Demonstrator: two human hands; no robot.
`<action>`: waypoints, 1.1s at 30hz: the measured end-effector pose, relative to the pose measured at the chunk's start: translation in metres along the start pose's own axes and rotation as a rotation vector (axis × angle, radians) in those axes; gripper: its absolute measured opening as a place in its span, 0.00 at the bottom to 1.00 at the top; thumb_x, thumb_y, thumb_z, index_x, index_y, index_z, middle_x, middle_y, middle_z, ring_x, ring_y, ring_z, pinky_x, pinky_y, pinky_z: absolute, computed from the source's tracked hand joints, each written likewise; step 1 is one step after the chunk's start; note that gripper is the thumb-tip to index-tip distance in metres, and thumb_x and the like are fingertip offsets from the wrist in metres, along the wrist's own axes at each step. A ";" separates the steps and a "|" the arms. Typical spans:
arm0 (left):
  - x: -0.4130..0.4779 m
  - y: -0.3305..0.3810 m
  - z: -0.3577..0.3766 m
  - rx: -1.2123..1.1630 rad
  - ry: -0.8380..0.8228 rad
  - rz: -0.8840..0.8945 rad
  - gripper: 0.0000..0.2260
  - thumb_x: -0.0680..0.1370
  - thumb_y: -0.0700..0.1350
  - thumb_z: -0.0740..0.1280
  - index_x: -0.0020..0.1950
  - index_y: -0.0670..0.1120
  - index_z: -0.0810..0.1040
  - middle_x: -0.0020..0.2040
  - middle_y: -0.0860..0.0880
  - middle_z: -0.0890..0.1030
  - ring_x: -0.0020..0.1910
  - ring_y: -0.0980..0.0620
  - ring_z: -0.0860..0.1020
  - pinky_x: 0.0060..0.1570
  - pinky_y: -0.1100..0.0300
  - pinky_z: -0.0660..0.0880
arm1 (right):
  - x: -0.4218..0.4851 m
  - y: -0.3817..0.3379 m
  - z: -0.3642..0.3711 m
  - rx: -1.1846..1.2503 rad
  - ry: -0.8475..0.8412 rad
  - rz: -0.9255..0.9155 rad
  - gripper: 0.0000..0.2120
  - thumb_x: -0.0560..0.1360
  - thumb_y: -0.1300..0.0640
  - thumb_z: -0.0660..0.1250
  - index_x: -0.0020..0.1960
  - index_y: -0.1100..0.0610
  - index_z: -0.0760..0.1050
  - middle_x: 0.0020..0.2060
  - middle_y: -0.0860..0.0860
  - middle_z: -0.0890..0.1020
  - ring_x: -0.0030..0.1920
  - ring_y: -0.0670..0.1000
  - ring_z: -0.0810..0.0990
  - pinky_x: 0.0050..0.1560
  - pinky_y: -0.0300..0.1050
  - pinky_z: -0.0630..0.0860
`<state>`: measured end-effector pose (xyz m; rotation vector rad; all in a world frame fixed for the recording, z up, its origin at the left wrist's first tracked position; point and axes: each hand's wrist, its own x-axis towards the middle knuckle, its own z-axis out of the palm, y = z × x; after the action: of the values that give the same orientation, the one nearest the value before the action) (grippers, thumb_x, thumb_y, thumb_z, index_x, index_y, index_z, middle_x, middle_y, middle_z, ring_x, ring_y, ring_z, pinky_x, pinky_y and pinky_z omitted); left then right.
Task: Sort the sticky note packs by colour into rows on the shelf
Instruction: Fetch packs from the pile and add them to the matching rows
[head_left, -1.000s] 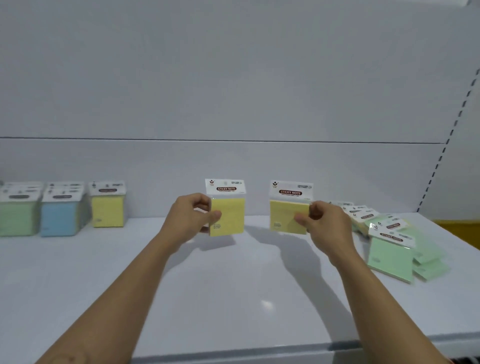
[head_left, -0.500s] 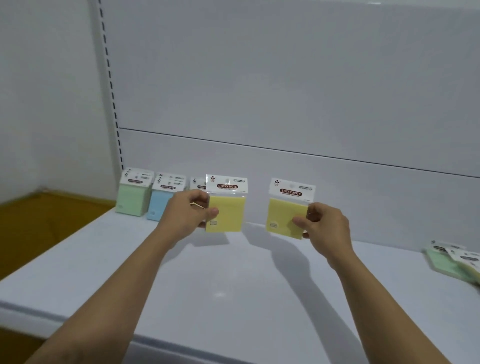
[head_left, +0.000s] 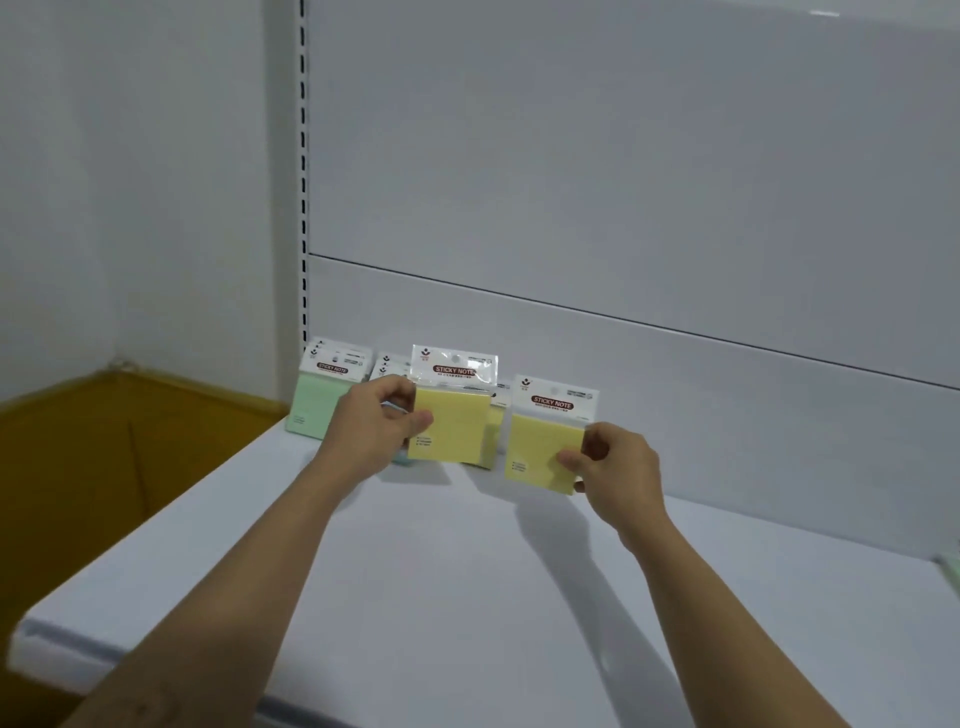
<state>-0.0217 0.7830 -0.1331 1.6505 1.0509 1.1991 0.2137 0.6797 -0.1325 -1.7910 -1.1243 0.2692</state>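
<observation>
My left hand (head_left: 376, 428) pinches a yellow sticky note pack (head_left: 451, 415) by its left edge, held upright in front of the rows at the back left of the white shelf (head_left: 467, 571). My right hand (head_left: 613, 467) pinches a second yellow pack (head_left: 540, 447) by its right edge, a little lower and to the right. Behind them stands a green row (head_left: 317, 400) against the back panel. A blue row (head_left: 387, 366) is mostly hidden by my left hand. A yellow row (head_left: 494, 423) peeks out behind the left pack.
The shelf's slotted upright (head_left: 304, 171) rises at the left. A brown floor (head_left: 104, 441) lies beyond the shelf's left end. A green pack's corner (head_left: 950, 564) shows at the far right edge. The shelf's front lip (head_left: 62, 644) runs along the lower left.
The view has swung left and closer to the sorted rows. Both hands have carried their yellow packs toward the back left, now right in front of the yellow row.
</observation>
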 end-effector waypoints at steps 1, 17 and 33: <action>0.004 -0.004 -0.003 0.009 0.010 0.000 0.06 0.71 0.38 0.74 0.43 0.46 0.79 0.39 0.46 0.82 0.40 0.39 0.83 0.48 0.41 0.79 | 0.001 0.001 0.009 -0.002 -0.002 0.012 0.05 0.69 0.61 0.74 0.41 0.57 0.79 0.37 0.53 0.82 0.42 0.58 0.82 0.46 0.58 0.80; 0.031 -0.061 -0.009 0.007 0.174 0.029 0.11 0.73 0.37 0.71 0.55 0.45 0.80 0.46 0.48 0.83 0.46 0.49 0.81 0.49 0.54 0.78 | 0.021 -0.001 0.100 0.105 0.096 0.086 0.13 0.70 0.63 0.73 0.47 0.51 0.73 0.37 0.46 0.80 0.39 0.50 0.80 0.45 0.47 0.77; 0.026 -0.065 -0.006 -0.001 0.124 0.043 0.11 0.73 0.36 0.71 0.48 0.51 0.77 0.42 0.56 0.80 0.44 0.56 0.78 0.45 0.64 0.75 | 0.031 0.009 0.123 0.119 0.137 0.082 0.13 0.71 0.58 0.73 0.53 0.51 0.76 0.40 0.47 0.80 0.43 0.48 0.79 0.45 0.41 0.71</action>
<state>-0.0321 0.8292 -0.1858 1.6218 1.0951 1.3442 0.1611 0.7784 -0.1937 -1.7244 -0.9216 0.2531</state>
